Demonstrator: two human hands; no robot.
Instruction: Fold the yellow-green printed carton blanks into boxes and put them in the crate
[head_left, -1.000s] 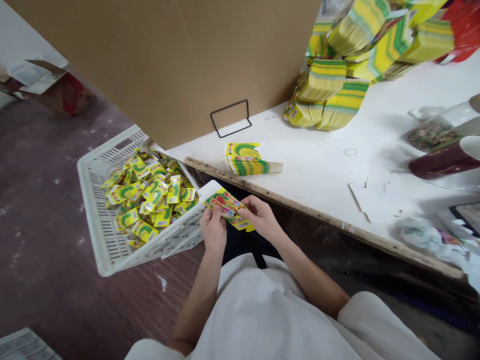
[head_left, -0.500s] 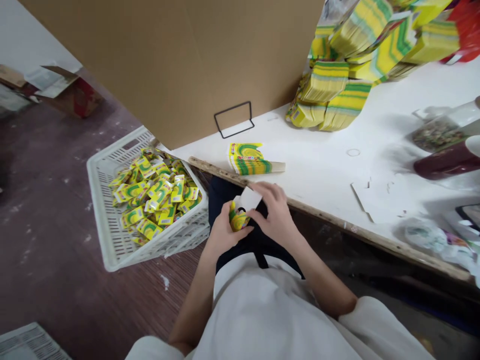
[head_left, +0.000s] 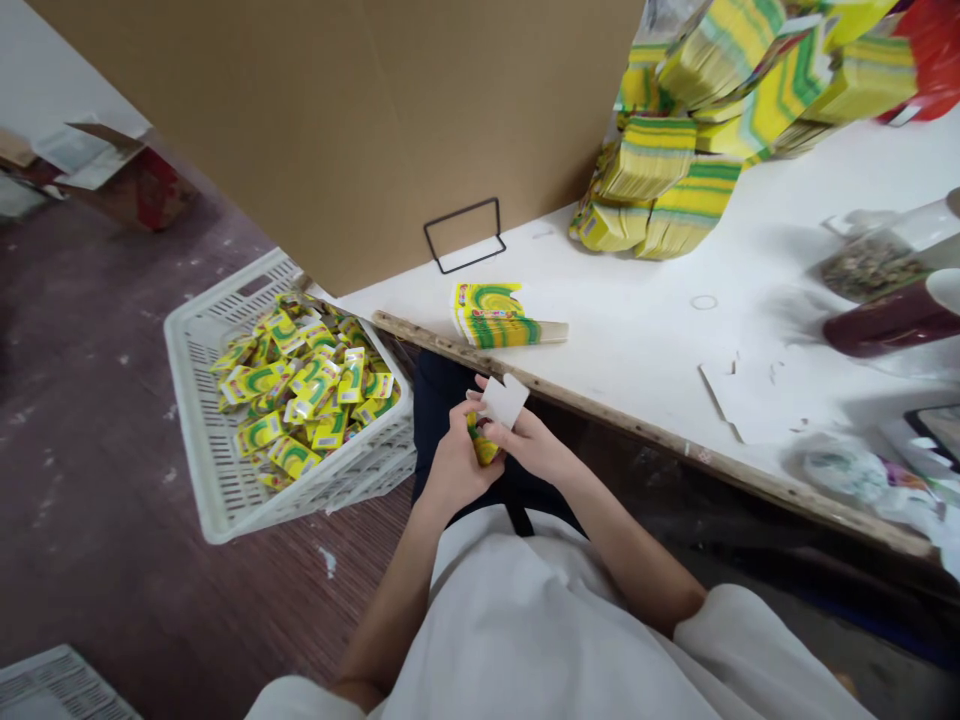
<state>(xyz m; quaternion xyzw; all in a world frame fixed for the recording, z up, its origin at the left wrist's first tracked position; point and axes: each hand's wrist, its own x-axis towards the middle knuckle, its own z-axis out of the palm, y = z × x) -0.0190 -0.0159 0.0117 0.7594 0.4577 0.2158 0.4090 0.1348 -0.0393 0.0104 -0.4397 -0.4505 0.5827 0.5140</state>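
Low in front of my lap, between my body and the table edge, both hands are on a small yellow and green carton [head_left: 484,445]. My left hand [head_left: 457,460] is wrapped round its body. My right hand [head_left: 529,440] grips it from the other side, by the raised white flap [head_left: 505,400]. What lies inside the carton is hidden by my fingers. Just beyond, a fanned stack of flat printed cartons [head_left: 499,318] lies at the table's front edge. Left of my legs, a white plastic crate [head_left: 187,430] holds many filled-out yellow cartons [head_left: 307,390].
A large cardboard box [head_left: 360,130] stands on the white table [head_left: 622,330], with a black wire stand [head_left: 466,237] against it. Bundles of flat cartons [head_left: 667,170] are piled at the back. A dark red bottle [head_left: 885,320] and a plastic bag [head_left: 844,468] lie at right.
My right hand has moved down and inward, closer to my left hand, and its fingers now pass behind the white flap. The carton stays in my left hand.
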